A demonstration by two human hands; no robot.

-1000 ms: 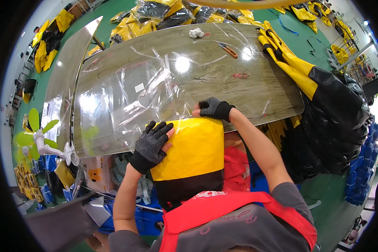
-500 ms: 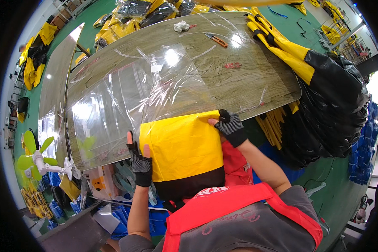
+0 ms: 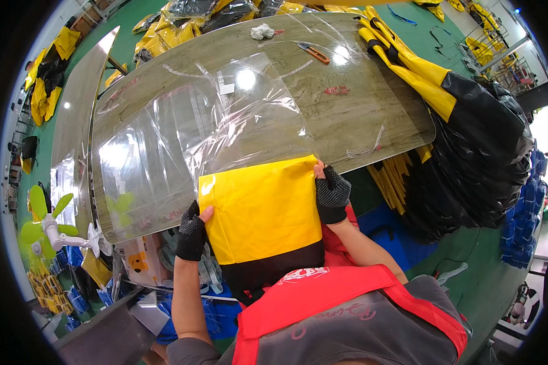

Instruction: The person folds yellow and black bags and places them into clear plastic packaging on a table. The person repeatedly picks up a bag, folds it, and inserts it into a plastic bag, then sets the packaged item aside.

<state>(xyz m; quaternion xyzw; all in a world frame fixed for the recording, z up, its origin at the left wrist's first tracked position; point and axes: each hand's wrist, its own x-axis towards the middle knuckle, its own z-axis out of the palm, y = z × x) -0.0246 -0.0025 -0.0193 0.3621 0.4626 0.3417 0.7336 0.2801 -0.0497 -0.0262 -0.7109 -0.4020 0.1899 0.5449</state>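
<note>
A flat yellow and black bag (image 3: 265,210), yellow above and black at its lower end, lies between my hands at the table's near edge, partly against my red apron. My left hand (image 3: 192,234), in a black fingerless glove with light dots, pinches its left edge with the thumb on top. The other fingers are partly hidden. My right hand (image 3: 333,196), gloved alike, grips the upper right edge, thumb on the front. Beyond the bag, clear plastic bags (image 3: 231,121) lie spread on the table, one reaching the bag's top edge.
On the wood-grain table (image 3: 371,115) lie orange-handled thread snips (image 3: 314,53) and a crumpled white wad (image 3: 262,31). A heap of yellow and black bags (image 3: 469,146) hangs over the right side. A green-bladed fan (image 3: 49,225) is clamped at the left corner.
My left hand has closed from outstretched fingers to a pinch on the bag's left edge. My right hand has slid slightly down the right edge.
</note>
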